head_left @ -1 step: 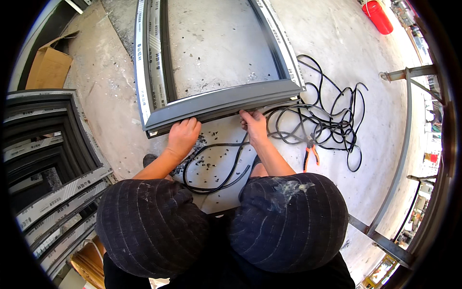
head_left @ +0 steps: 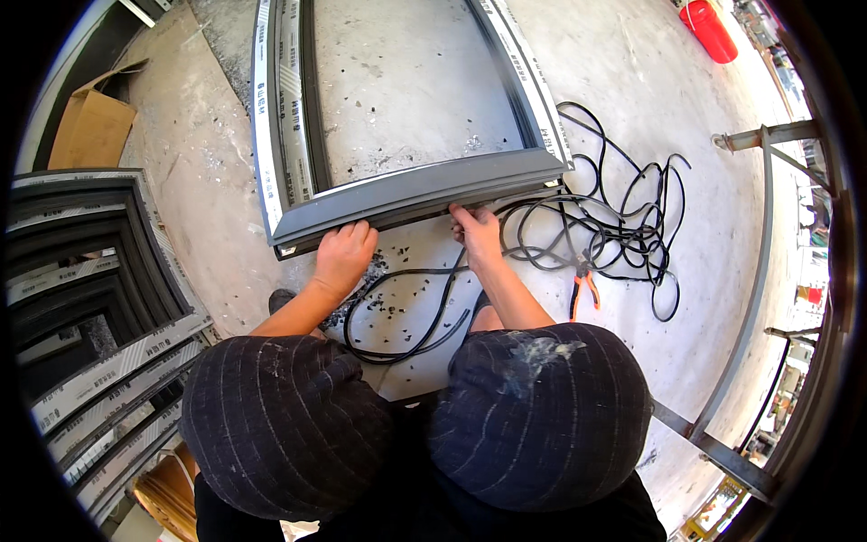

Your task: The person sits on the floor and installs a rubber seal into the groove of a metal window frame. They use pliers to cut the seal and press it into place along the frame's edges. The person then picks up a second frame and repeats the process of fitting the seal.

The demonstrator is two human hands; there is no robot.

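Note:
A dark grey window frame (head_left: 424,179) with printed protective film along its sides lies in front of me, its near rail facing my knees. My left hand (head_left: 346,262) is closed against the left part of that rail's near edge, its fingertips hidden by it. At the same edge, further right, my right hand (head_left: 479,237) pinches a black rubber sealing strip (head_left: 449,287). From there the strip drops and loops over the floor between my feet. More of the black strip (head_left: 623,221) lies tangled right of the frame. Orange-handled pliers (head_left: 583,294) rest beside this tangle.
Several dark frames (head_left: 117,361) are stacked at my left. A cardboard box (head_left: 90,126) stands behind them. A red bucket (head_left: 709,32) is far right, and a metal rack (head_left: 759,262) runs along the right side. Small black scraps (head_left: 395,294) litter the floor near my feet.

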